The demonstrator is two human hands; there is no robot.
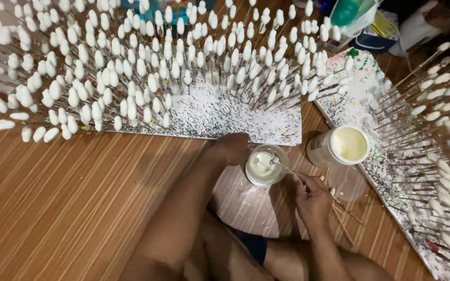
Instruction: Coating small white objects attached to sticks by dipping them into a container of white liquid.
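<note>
A: Where is the stick (283, 166)?

B: In the right hand (312, 196), fingers pinched closed on its lower end. Its blob tip sits in the small cup of white paint (264, 165) on the wooden floor (69, 198).

A: Which way does it lie?

B: Long axis slanted, tip up-left into the cup, tail down-right toward the palm; that tilt likely lets the tip reach the paint.

A: The left hand?

B: Not visible; only a bent leg (194, 208) beside the cup. A larger tub of cream paint (344, 145) stands near, and foam boards (225, 117) hold upright coated sticks (131, 67), probably drying
</note>
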